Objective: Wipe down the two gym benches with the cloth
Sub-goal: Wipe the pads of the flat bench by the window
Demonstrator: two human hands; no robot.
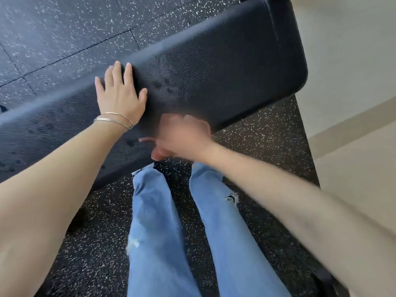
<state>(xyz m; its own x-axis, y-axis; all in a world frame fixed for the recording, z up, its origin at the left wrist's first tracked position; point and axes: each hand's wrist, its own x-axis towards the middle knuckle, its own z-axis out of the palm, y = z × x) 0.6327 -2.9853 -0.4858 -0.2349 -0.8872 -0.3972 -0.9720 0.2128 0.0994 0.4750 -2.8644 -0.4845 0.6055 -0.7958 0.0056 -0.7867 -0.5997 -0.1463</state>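
- One black padded bench (214,67) ran slantwise across the view, from the lower left up to its rounded end at the upper right. It stood on a dark speckled rubber floor (64,28).
- Left hand (121,93) lay flat on the top of the pad, palm down. Its fingers (116,69) were straight and a little spread, with the tips reaching the far edge, and it gripped nothing.
- Two thin bracelets (115,121) sat on the left wrist.
- Right hand (182,136) was at the near edge of the pad, close to the left wrist, and was smeared by motion blur. Its fingers looked bent downward, but whether they were closed on anything could not be told (the blur swallowed the fingertips).
- Several small dark spots (158,84) marked the textured surface just to the right of the left hand. More were scattered along the lower-left stretch of the pad.
- Below the bench, the person's legs in light blue jeans (154,221) stood close against its near side, with a frayed tear showing on the left leg.
- Beyond the bench's end, a pale smooth surface (353,61) filled the right side of the view.
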